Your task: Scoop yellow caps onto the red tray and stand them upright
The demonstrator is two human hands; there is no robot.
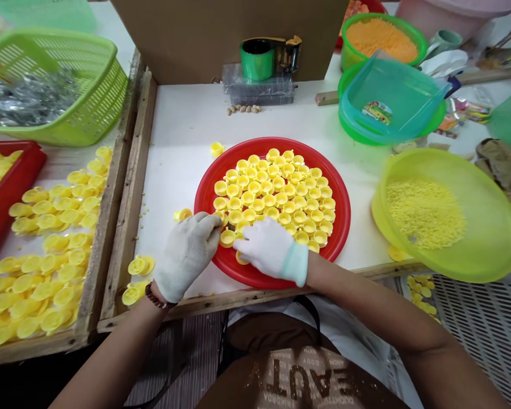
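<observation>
A round red tray [343, 218] holds many small yellow plastic cups [276, 184], packed close together with their open tops up. My left hand [187, 258], in a white knit glove, is at the tray's left rim with its fingers pinched together beside the outermost cups; whatever is between the fingertips is hidden. My right hand [270, 247], gloved in white with a pale green cuff, reaches over the tray's near side. Its fingers are bent down around a yellow cup [241, 258] at the front left of the group, partly covering it.
Loose yellow cups [140, 265] lie left of the tray. Wooden strips [130, 170] edge the table. More yellow pieces [46, 272] and a green basket [85, 116] are further left. A yellow basin [489, 227] of small pieces stands right; a green tape roll [256, 62] sits behind.
</observation>
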